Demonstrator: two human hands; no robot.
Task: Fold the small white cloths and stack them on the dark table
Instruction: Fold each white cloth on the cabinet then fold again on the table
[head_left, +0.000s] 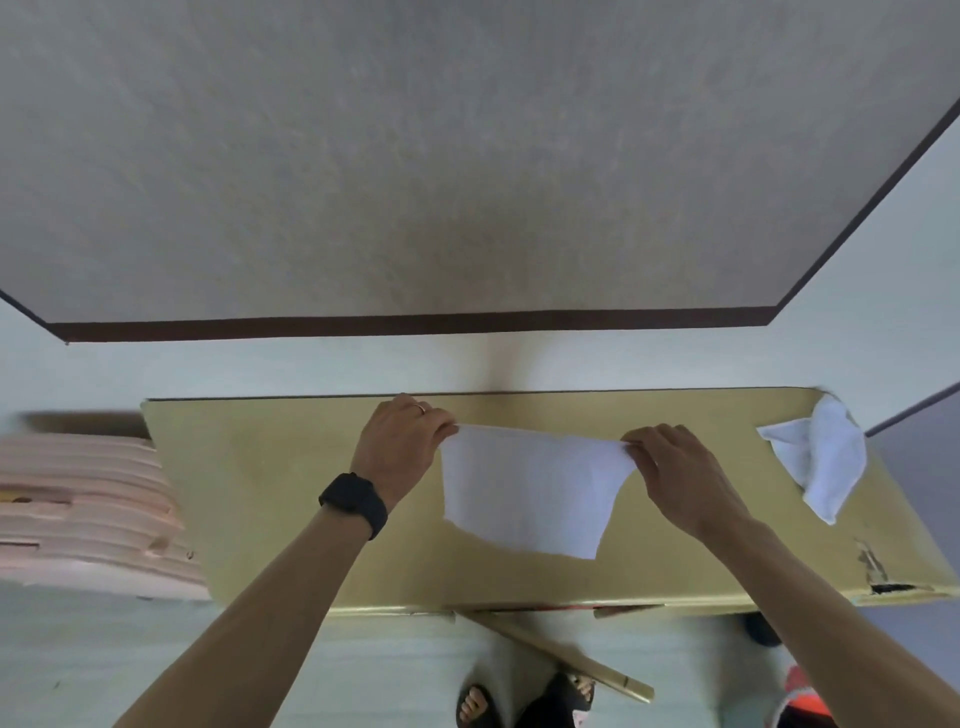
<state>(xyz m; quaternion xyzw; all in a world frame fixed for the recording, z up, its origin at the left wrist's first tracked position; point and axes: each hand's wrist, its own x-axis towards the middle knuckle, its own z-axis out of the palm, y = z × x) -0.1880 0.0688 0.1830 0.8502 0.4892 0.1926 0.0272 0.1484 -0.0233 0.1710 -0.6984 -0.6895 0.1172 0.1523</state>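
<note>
Table: glossy olive-yellow rectangular tabletop (260, 493), chipped at its near-right corner.
Held: thin smooth white cloth (524, 493), stretched over the tabletop's middle.
Heap: soft crumpled white cloth (826, 452), far-right corner.
Hands: left hand (402, 441) and right hand (680, 467) pinch its top corners.

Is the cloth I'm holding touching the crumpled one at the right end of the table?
Apart. The head view shows bare table between the held cloth and the crumpled cloth; the right hand sits in that gap.
</note>
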